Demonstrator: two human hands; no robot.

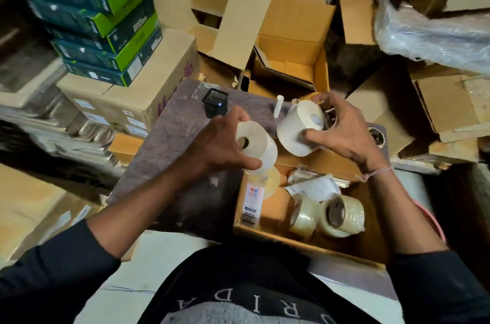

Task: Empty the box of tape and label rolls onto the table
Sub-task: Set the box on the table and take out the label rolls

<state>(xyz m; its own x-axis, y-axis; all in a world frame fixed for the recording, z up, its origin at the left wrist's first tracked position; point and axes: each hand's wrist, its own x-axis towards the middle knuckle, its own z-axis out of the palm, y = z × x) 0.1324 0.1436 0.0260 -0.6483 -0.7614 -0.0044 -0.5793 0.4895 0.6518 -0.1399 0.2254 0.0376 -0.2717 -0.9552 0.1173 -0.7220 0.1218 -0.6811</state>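
Left hand (220, 143): wrapped round a label roll (258, 150), held above the bench (180, 138) beside the box (305, 240).
Right hand (344, 132): gripping a second roll (301, 128), raised over the box's far edge.
Box: on the bench's right side, open.
Done: two rolls lifted out, not yet set down.
Left: two tape rolls (340, 215), a bottle (253, 203), paper packets (313, 183).

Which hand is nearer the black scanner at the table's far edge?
Left. The left hand, holding a label roll, is just right of and nearer than the scanner; the right hand is farther right, over the box.
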